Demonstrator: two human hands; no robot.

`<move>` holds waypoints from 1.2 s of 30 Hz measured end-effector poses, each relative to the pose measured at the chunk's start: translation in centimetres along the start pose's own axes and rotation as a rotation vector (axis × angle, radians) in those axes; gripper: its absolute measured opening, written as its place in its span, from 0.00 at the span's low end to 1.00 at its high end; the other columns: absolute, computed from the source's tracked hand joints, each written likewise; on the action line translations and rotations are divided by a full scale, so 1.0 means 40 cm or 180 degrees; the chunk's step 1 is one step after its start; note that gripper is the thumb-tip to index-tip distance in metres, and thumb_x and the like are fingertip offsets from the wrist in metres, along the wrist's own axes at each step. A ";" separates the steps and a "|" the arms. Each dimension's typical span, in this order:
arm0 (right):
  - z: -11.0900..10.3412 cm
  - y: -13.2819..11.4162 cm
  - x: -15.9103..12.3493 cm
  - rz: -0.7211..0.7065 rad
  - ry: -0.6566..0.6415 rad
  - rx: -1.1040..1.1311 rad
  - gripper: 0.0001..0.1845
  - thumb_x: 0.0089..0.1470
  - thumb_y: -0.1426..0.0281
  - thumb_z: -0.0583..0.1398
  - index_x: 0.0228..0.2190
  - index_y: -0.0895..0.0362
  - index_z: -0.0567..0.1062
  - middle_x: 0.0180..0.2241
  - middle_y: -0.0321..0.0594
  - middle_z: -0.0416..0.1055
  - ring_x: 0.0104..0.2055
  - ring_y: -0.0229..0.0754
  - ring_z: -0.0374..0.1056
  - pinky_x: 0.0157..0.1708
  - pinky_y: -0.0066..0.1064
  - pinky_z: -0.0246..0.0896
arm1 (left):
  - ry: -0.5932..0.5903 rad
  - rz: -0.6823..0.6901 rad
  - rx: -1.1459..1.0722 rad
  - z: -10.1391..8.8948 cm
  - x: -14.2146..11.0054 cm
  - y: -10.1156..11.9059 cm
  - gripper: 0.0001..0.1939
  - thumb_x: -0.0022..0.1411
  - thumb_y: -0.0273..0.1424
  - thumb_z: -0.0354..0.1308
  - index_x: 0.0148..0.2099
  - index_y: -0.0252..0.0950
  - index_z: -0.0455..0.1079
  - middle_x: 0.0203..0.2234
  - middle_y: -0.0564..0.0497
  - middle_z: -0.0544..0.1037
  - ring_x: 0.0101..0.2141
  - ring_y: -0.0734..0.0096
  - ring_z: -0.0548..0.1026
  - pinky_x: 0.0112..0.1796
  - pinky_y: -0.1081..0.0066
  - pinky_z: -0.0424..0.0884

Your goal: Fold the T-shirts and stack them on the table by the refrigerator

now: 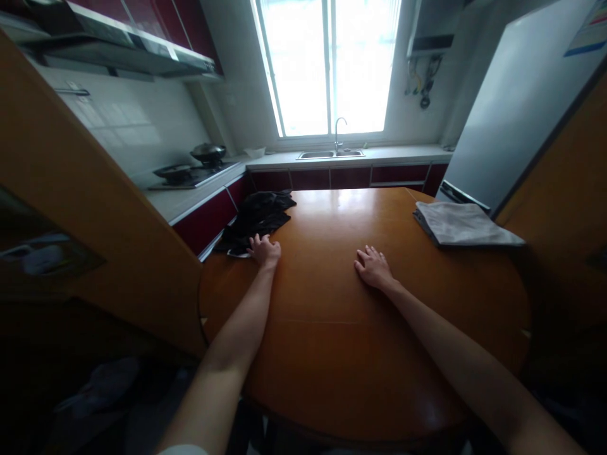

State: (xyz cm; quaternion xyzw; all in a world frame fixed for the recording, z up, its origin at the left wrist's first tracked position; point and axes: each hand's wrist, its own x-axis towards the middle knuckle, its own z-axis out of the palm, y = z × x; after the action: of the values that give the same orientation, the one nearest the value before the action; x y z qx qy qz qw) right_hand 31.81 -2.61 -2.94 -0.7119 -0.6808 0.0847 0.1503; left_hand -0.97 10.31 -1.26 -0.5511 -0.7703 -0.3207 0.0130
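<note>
A crumpled black cloth [258,215], perhaps a garment, lies at the table's left far edge. My left hand [264,250] is at its near corner, fingers apart and slightly bent, the fingertips at the fabric; whether they press on it I cannot tell. Palm down on the brown wooden table [327,284], my right hand [374,268] rests with its fingers spread and nothing in it. Well to the right of that hand sits a folded grey cloth [467,224], its corner reaching the table's right side.
Behind the table runs a counter with a sink [332,154] under a bright window. A stove [190,177] with a pan and a lidded wok stands at the left. On the right are a fridge [512,107] and a wooden door edge [564,196]. Another wooden panel [95,189] flanks the left.
</note>
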 end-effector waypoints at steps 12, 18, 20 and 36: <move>0.009 0.007 0.006 0.0015 -0.0044 -0.0014 0.30 0.66 0.57 0.52 0.64 0.57 0.65 0.71 0.52 0.49 0.73 0.52 0.43 0.68 0.46 0.36 | -0.0472 0.0023 0.0451 0.014 -0.006 -0.013 0.29 0.63 0.37 0.53 0.66 0.40 0.65 0.67 0.42 0.63 0.68 0.46 0.51 0.64 0.42 0.47; 0.008 0.005 0.004 0.0016 -0.0027 -0.0040 0.30 0.66 0.58 0.52 0.65 0.57 0.64 0.71 0.53 0.50 0.73 0.52 0.43 0.68 0.47 0.36 | -0.0443 -0.0108 0.0534 0.009 -0.002 -0.009 0.25 0.63 0.38 0.53 0.61 0.38 0.70 0.70 0.39 0.53 0.64 0.43 0.58 0.58 0.45 0.60; 0.007 0.005 0.004 0.0011 -0.0031 -0.0038 0.30 0.66 0.58 0.52 0.65 0.57 0.64 0.71 0.53 0.49 0.73 0.52 0.43 0.69 0.47 0.36 | -0.0473 -0.0178 0.0519 0.008 0.000 -0.007 0.24 0.63 0.38 0.53 0.60 0.38 0.71 0.69 0.38 0.55 0.63 0.41 0.58 0.57 0.43 0.60; 0.008 0.007 0.005 0.0003 -0.0018 -0.0079 0.30 0.66 0.57 0.52 0.64 0.56 0.65 0.70 0.52 0.50 0.73 0.52 0.44 0.68 0.47 0.37 | 0.0324 0.0720 0.0004 -0.043 -0.049 0.075 0.33 0.63 0.31 0.51 0.69 0.29 0.59 0.65 0.37 0.62 0.65 0.46 0.56 0.64 0.50 0.53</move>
State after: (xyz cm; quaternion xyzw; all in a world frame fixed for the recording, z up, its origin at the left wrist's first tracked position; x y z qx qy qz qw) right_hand 31.98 -2.37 -3.32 -0.7138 -0.6818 0.0783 0.1395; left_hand 1.79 8.35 0.82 -0.6174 -0.7017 -0.3444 0.0886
